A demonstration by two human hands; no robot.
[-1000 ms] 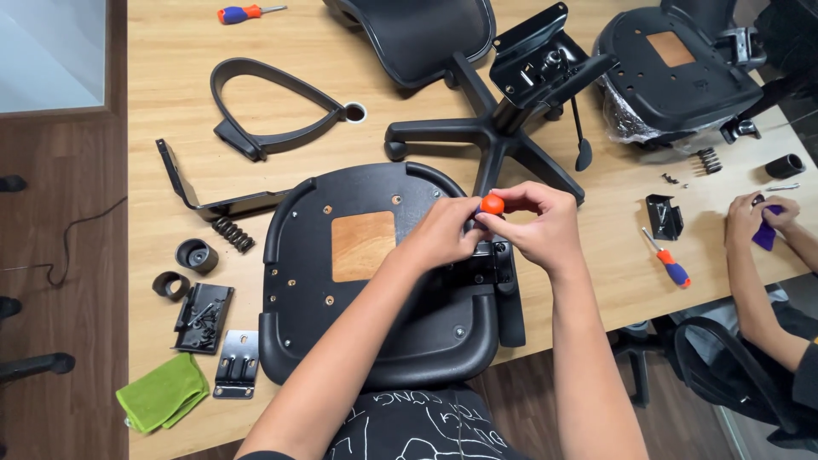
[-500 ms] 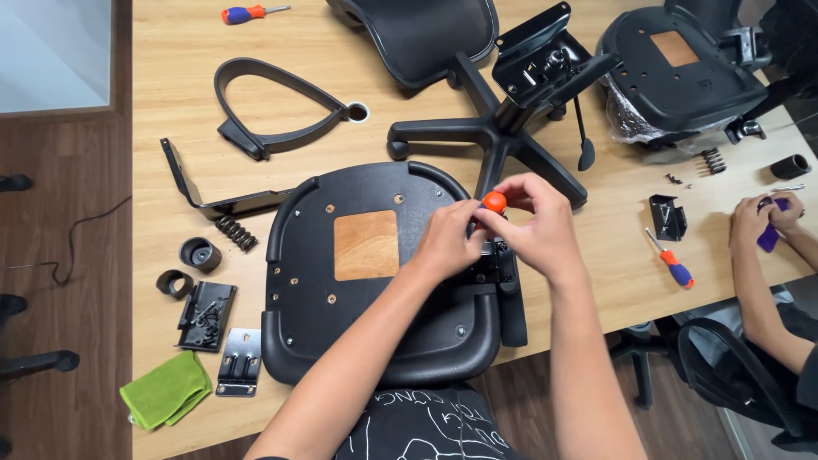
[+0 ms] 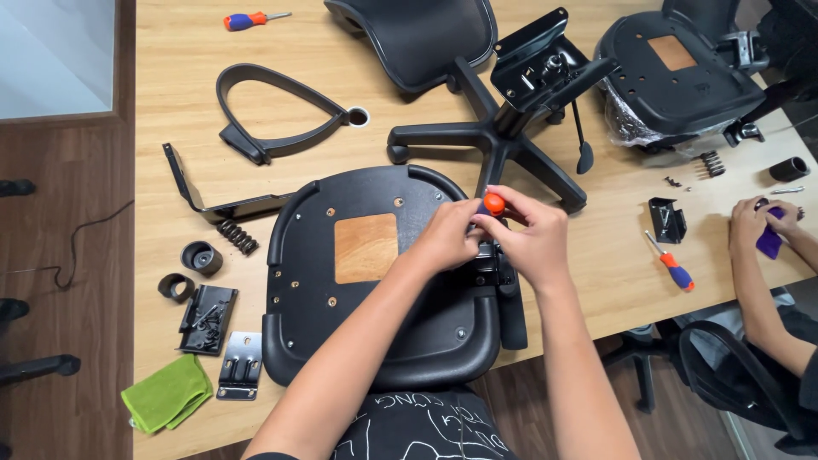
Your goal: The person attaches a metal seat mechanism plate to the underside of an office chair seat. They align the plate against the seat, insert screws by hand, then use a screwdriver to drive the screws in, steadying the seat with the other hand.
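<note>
Your two hands meet at the right edge of the upturned black seat pan, which lies on the wooden surface right in front of you with its underside and a square wooden patch facing up. Your right hand is closed around an orange-handled screwdriver; only the rounded top of the handle shows above your fingers, standing roughly upright. Your left hand is pressed up against the right one, its fingertips pinching at the shaft just under the handle. Both hands sit over a black metal bracket at the seat's right rim; the tool's tip is hidden behind them.

Just beyond your hands stands a black five-star chair base with its tilt mechanism on top. Left of the seat lie a curved black armrest loop, a coil spring, two small black caps, metal plates and a green cloth. Well apart on the right, a second screwdriver rests on the surface near another person's hands, which hold something purple.
</note>
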